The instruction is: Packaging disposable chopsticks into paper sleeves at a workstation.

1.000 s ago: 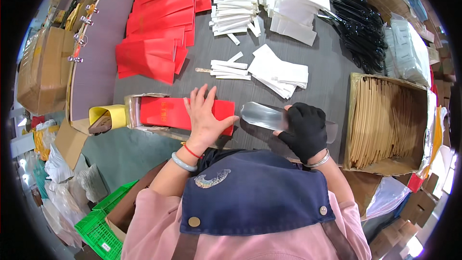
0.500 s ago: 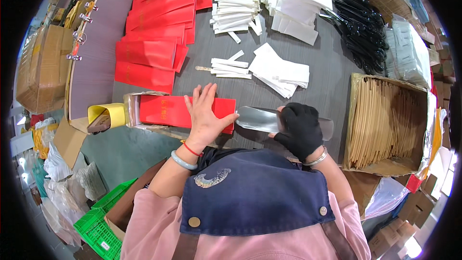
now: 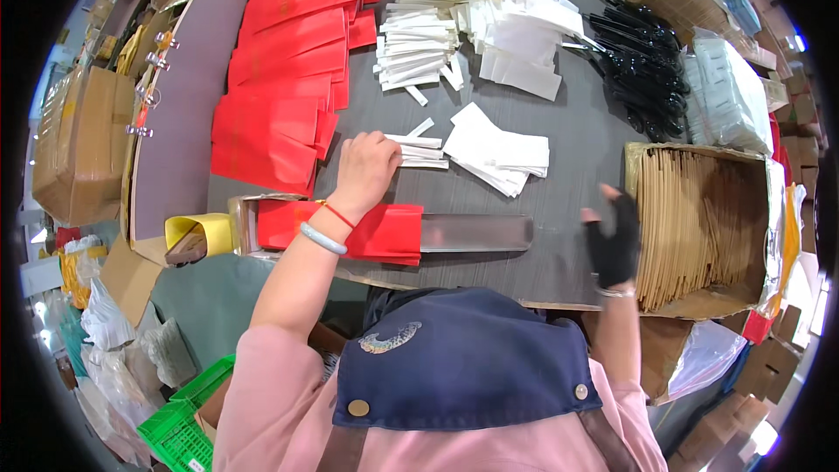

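My left hand [image 3: 367,170] is over the small pile of narrow white packets [image 3: 423,152]. Its fingers curl closed at the pile's left end, and what they pinch is hidden. Beneath my left forearm lies a red paper sleeve [image 3: 384,232], on a stack in a small holder at the table's front edge. From the sleeve's right end extends a shiny metal trough [image 3: 476,232], with no hand on it. My right hand [image 3: 613,240], in a black fingerless glove, hangs slightly blurred beside the box of thin wooden sticks [image 3: 699,223]. Thumb and forefinger are apart, holding nothing.
Fanned red sleeves [image 3: 271,135] cover the table's left. Farther back lie more white packets [image 3: 418,44] and white paper pieces [image 3: 524,31]. A nearer white stack [image 3: 500,153] sits mid-table. Black plastic utensils [image 3: 642,70] and a clear-wrapped bundle [image 3: 730,87] occupy the right.
My left hand has moved from the red sleeve up to the narrow white packets. My right hand has let go of the metal trough and moved right; the trough now sits in the sleeve's end.
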A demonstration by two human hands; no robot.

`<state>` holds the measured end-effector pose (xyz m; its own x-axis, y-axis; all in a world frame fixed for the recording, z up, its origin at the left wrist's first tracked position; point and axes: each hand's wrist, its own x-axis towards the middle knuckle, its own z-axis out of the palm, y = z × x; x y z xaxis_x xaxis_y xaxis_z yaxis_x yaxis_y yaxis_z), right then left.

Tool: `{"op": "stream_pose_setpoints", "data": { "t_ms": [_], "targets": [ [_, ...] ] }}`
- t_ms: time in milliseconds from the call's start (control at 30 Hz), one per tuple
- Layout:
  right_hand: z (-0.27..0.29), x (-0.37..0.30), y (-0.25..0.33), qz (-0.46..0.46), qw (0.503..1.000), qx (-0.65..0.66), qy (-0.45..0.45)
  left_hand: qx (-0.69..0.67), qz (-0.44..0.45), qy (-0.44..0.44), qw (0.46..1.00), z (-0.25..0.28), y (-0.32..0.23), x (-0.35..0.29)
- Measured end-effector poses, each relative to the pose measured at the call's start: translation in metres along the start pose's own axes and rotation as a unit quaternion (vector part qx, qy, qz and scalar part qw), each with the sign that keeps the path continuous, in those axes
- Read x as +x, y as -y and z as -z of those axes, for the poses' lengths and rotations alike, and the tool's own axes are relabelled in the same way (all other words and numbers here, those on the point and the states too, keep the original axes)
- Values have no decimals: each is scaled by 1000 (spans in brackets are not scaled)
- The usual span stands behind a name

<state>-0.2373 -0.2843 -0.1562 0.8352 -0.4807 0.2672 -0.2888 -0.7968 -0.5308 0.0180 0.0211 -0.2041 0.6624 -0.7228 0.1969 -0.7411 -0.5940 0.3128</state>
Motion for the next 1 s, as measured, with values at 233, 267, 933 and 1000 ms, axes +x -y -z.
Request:
{"op": "stream_pose_setpoints", "data": {
  "t_ms": [233,267,933,1000],
  "targets": [
    [106,-65,-161,-293,932,-183,-109,29,-103,-5,994,12,-2,12],
    [109,-73,-174,-354,898,-243,-98,18,-94,-10,995,15,-7,14],
    [113,-81,-141,-356,896,-190,-185,-77,-69,-32,994,-29,-113,73],
    [109,-79,-128,-358,904,-96,-214,-74,-68,-9,995,-29,-113,74]
  ]
}}
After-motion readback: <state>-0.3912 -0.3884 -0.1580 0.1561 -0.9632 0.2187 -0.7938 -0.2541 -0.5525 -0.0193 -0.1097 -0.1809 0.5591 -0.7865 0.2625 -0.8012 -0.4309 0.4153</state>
